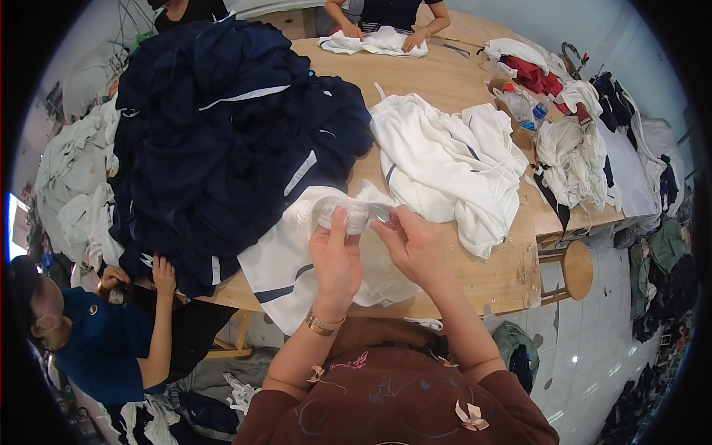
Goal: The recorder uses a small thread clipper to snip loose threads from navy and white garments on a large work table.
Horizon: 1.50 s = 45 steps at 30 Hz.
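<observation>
In front of me, at the table's near edge, my left hand [337,263] pinches the gathered waistband of a white garment [278,259]. The thumb presses on the bunched band, and the rest of the cloth drapes over the edge. Dark blue stripes run across the hanging part. Close beside it, my right hand [417,248] is closed on small thread snips [384,218], whose pale blade and reddish handle show between the fingers. The blade points at the band; whether it touches is hard to make out.
A large heap of navy garments [237,141] covers the table's left side. White garments [452,159] lie right of centre on the wooden table [504,278]. Co-workers sit at the left [104,334] and far side [393,15]. A round stool [577,270] stands at the right.
</observation>
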{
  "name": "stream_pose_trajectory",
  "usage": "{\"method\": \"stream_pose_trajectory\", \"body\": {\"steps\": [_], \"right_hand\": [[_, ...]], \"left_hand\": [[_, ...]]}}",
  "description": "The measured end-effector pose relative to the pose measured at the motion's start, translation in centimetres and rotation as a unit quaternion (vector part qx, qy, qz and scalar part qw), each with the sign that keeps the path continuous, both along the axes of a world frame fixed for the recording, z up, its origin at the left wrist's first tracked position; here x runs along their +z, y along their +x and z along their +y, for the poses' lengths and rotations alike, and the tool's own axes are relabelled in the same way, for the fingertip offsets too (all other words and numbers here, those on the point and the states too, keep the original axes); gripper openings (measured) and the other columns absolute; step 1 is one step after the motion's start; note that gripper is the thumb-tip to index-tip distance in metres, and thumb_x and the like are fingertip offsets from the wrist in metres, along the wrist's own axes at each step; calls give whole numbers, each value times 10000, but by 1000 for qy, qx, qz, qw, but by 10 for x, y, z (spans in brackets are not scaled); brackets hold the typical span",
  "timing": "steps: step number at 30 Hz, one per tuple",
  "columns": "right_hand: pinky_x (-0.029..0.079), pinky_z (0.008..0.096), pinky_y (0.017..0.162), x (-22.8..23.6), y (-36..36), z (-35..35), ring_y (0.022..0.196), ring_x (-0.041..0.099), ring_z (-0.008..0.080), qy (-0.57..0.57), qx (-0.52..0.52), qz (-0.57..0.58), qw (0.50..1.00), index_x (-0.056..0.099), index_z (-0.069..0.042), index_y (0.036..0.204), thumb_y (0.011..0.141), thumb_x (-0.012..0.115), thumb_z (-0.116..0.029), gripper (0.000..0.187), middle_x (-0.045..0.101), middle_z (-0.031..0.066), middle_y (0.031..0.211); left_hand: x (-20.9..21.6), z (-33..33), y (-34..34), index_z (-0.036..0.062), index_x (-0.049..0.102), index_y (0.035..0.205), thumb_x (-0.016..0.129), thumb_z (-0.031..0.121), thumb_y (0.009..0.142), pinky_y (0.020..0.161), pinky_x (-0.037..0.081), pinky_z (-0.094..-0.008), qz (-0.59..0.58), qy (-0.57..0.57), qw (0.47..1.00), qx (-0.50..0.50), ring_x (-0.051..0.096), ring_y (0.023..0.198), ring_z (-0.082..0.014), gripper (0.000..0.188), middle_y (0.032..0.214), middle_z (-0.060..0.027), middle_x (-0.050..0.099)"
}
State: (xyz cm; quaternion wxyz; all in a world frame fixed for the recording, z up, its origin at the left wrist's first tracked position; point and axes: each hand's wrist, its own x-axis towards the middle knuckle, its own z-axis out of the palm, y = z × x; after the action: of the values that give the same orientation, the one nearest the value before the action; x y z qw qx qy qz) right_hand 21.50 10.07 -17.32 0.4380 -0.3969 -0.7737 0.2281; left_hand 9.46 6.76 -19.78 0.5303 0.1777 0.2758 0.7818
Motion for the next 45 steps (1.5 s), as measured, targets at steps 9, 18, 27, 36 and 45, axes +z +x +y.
{"method": "stream_pose_trajectory", "body": {"steps": [9, 18, 27, 36, 45], "right_hand": [[397, 310, 398, -10, 2, 1, 457, 555, 214, 122, -24, -117, 985, 539, -76, 719, 793, 652, -327, 285, 575, 61, 573], [395, 310, 397, -7, 3, 3, 450, 549, 214, 121, -24, -121, 985, 532, -77, 709, 800, 645, -333, 295, 562, 55, 549], [435, 311, 463, -1, 5, 0, 553, 599, 229, 86, -24, -149, 985, 546, -44, 758, 766, 688, -233, 237, 605, 78, 645], [404, 312, 401, -7, 3, 5, 462, 562, 223, 116, -19, -118, 986, 544, -71, 744, 800, 644, -331, 284, 582, 59, 576], [260, 206, 441, 9, -5, -1, 505, 323, 31, -171, 16, 184, 968, 507, -15, 766, 807, 665, -184, 235, 400, -43, 549]], "left_hand": [[2, -3, 4, 19, 582, 1007, 510, 131, 928, 819, 449, -251, 27, 0, 999, 30, 557, 899, -93, 155, 996, -40, 607], [0, -3, 7, 53, 599, 1005, 510, 153, 931, 789, 451, -253, 67, 22, 996, 53, 564, 870, -89, 153, 965, -25, 617], [1, -3, 6, 6, 581, 997, 505, 120, 931, 814, 438, -247, 48, 13, 997, 54, 543, 894, -86, 152, 989, -37, 599], [-3, -5, 7, 49, 603, 1010, 521, 143, 926, 797, 449, -249, 85, 32, 995, 51, 566, 886, -92, 151, 978, -27, 618], [-5, -4, 11, 37, 605, 1017, 525, 133, 922, 857, 452, -274, 64, 36, 996, 58, 572, 927, -107, 157, 997, -46, 620]]}}
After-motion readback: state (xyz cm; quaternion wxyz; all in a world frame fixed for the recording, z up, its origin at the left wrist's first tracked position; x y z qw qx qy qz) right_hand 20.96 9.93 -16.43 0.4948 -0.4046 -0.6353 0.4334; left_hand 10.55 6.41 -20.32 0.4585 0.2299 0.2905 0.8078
